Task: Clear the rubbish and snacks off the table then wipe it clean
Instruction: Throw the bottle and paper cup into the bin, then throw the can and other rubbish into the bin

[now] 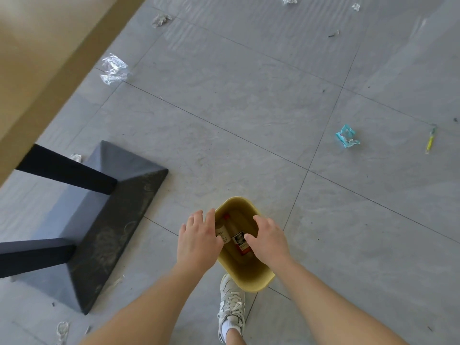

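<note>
A small yellow bin [251, 277] stands on the grey tiled floor below me. Inside it lie a bottle with a red cap [227, 226] and a labelled packet [241, 242]. My left hand [199, 239] hovers over the bin's left rim, fingers spread, holding nothing. My right hand [270, 241] hovers over the right rim, also with fingers apart and nothing in it. The beige table [57, 53] edge runs diagonally across the upper left, its top blurred.
The table's black legs and pyramid base [99, 220] sit to the left. Litter lies on the floor: clear plastic wrap [114, 68], a blue wrapper [347, 136], a yellow stick [430, 141], crumpled paper [161, 20]. My white sneaker [231, 307] is beside the bin.
</note>
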